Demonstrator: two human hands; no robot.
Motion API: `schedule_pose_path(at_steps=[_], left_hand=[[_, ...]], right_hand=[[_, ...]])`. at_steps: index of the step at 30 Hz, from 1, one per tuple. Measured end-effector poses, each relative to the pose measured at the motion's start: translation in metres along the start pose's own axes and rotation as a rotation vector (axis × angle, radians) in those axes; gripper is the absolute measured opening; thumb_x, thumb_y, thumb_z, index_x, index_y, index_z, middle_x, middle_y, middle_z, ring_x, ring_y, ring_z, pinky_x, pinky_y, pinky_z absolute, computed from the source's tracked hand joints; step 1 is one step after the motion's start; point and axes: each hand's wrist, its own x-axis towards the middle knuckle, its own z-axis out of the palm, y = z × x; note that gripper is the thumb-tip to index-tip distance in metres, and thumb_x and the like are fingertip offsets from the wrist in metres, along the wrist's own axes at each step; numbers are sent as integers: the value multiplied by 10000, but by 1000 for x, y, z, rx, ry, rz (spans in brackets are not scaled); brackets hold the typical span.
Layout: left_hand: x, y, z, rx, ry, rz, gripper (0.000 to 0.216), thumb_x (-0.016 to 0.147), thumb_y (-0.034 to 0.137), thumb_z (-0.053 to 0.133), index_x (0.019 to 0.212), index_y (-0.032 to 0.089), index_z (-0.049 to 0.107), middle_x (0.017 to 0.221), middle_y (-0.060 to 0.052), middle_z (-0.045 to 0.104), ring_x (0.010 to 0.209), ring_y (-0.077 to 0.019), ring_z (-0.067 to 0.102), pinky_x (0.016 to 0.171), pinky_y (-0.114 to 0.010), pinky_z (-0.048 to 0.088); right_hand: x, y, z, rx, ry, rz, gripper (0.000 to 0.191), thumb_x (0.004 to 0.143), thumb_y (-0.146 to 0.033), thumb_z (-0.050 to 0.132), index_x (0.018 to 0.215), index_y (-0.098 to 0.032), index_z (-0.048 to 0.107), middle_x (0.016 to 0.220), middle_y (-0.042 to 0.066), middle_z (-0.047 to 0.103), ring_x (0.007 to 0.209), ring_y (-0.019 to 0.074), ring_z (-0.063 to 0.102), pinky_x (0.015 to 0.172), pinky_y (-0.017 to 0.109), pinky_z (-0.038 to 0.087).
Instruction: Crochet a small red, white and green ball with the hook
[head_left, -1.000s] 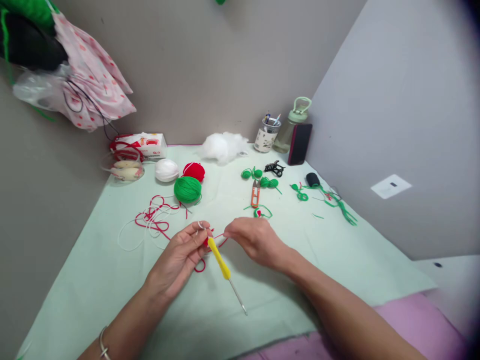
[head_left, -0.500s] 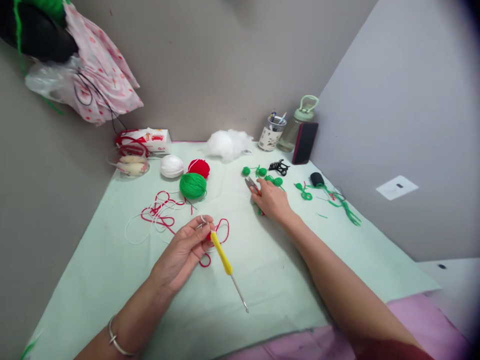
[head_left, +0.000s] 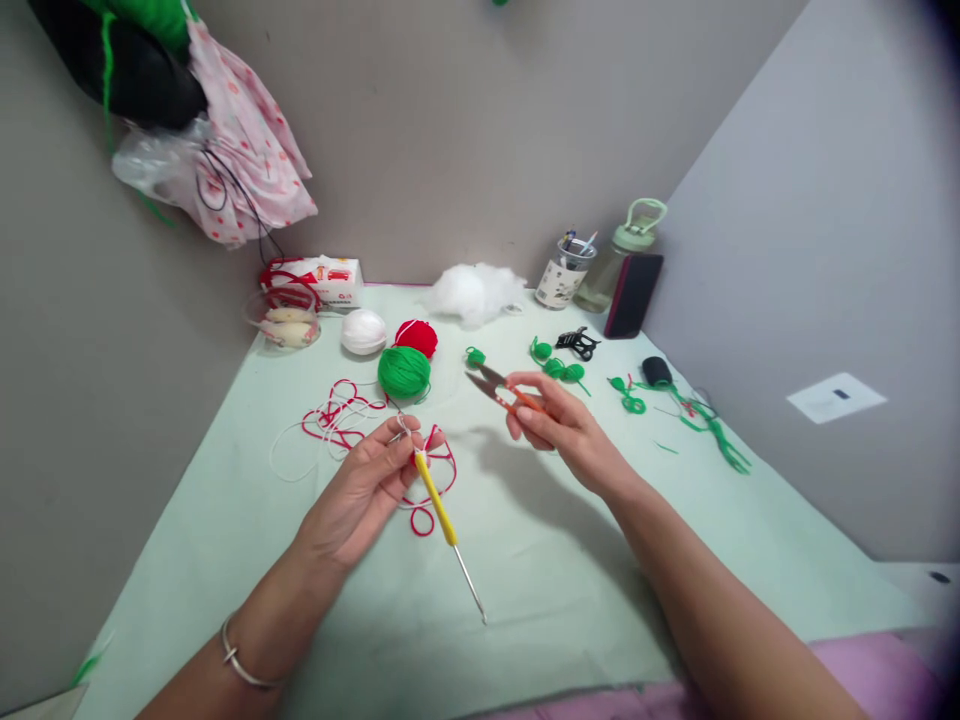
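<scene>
Left hand (head_left: pixel 367 490) pinching hook (head_left: pixel 436 499) and yarn (head_left: pixel 453 468), right hand (head_left: pixel 566 425) gripping opened snips (head_left: pixel 527 401) above desk (head_left: pixel 547 590), green ball (head_left: pixel 404 372) before red ball (head_left: pixel 418 337), white ball (head_left: pixel 364 332) beside.

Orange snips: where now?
Head view: orange snips are in the right hand, above and right of the yellow-handled crochet hook, blades pointing left near a small green yarn bundle.

Thread snips (head_left: pixel 491 392) in R hand (head_left: pixel 571 432), crochet hook (head_left: pixel 436 500) in L hand (head_left: pixel 364 495); behind latter on tbl (head_left: pixel 555 610), yarn balls (head_left: pixel 404 372); back ctr, stuffing (head_left: pixel 474 293); R of it pen jar (head_left: pixel 561 284), bottle (head_left: pixel 595 283) (phone (head_left: pixel 634 297) in front).
</scene>
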Motion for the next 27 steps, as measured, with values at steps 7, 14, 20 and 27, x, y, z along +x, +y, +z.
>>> schedule_pose_path(at_steps=[7, 14, 20, 27], left_hand=[[1, 5, -2, -63, -18, 20, 358, 660, 109, 1000, 910, 165, 749, 767, 32, 703, 680, -85, 706, 647, -147, 628], [1, 3, -1, -36, -57, 8, 351, 682, 139, 996, 892, 153, 715, 802, 31, 701, 659, -66, 677, 673, -142, 621], [-2, 1, 4, -23, -66, -21, 369, 662, 150, 1010, 890, 160, 721, 740, 46, 684, 626, -73, 677, 646, -159, 622], [-2, 2, 4, -28, -59, -36, 367, 657, 150, 1013, 889, 156, 729, 756, 41, 698, 637, -80, 678, 681, -204, 649]], right_hand=[[-11, -12, 15, -29, -223, 101, 576, 1042, -651, 489, 1087, -153, 775, 740, -10, 506, 657, 120, 394, 602, 292, 270], [-10, -7, 28, -28, -264, 71, 552, 1038, -648, 504, 991, -175, 785, 770, -9, 506, 704, 133, 405, 642, 303, 286], [-9, -6, 32, 49, -256, 115, 572, 998, -680, 554, 815, -171, 740, 741, -18, 491, 684, 126, 368, 640, 309, 264], [-9, -2, 37, 159, -252, 146, 519, 983, -627, 617, 1113, -164, 814, 738, -25, 473, 684, 126, 361, 637, 301, 251]])
